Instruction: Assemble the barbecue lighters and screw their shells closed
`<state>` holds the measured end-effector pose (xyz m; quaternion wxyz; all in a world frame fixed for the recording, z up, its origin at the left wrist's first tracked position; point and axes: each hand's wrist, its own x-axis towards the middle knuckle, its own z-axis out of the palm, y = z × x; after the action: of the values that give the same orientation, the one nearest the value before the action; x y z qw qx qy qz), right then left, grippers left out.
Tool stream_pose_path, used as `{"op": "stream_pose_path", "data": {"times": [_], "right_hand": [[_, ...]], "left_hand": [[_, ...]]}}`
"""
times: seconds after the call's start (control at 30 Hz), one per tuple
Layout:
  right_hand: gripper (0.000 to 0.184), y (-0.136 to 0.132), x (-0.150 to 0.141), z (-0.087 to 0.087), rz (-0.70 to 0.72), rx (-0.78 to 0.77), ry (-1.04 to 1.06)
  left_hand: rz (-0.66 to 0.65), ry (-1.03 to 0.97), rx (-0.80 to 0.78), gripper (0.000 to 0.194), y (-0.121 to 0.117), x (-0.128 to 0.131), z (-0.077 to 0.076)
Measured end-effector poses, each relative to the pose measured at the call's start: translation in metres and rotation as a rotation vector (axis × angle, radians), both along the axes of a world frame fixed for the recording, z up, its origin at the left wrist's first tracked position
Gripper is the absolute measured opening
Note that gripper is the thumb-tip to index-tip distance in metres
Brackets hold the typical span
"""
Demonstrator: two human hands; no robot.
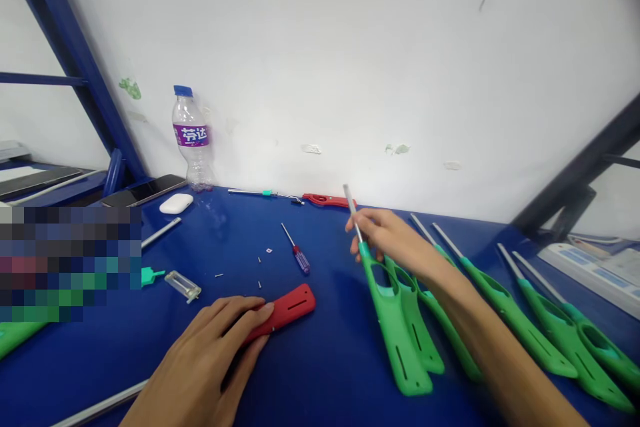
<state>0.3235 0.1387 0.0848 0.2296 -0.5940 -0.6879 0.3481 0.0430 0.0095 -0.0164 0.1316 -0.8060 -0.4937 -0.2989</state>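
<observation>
My left hand (210, 353) lies on the near end of a red lighter shell (290, 307) on the blue table (325, 360), fingers curled over it. My right hand (390, 240) reaches across a row of green long-nosed lighters and pinches the metal tube of the leftmost green lighter (395, 327), near where the tube meets the green body. Two more green lighters (420, 320) lie right beside it under my wrist.
Further green lighters (550, 320) lie to the right. A small screwdriver (297, 252), loose screws, a clear plastic part (183, 285), a white earbud case (176, 203), a phone (145, 190), a water bottle (193, 140) and a red lighter (327, 200) by the wall.
</observation>
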Motion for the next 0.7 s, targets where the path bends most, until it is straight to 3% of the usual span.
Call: {"op": "stream_pose_path", "data": {"times": [0.13, 0.27, 0.7], "right_hand": [[0.034, 0.0003, 0.0032, 0.0068, -0.065, 0.023, 0.310], [0.030, 0.0014, 0.0000, 0.0024, -0.104, 0.010, 0.460], [0.026, 0.0002, -0.0065, -0.0015, -0.102, -0.014, 0.550]], "left_hand": [[-0.004, 0.000, 0.012, 0.033, 0.0019, 0.0010, 0.0015], [0.001, 0.000, 0.021, 0.034, 0.0025, 0.0001, 0.0016], [-0.013, -0.041, -0.036, 0.033, -0.0017, -0.0005, 0.0013]]}}
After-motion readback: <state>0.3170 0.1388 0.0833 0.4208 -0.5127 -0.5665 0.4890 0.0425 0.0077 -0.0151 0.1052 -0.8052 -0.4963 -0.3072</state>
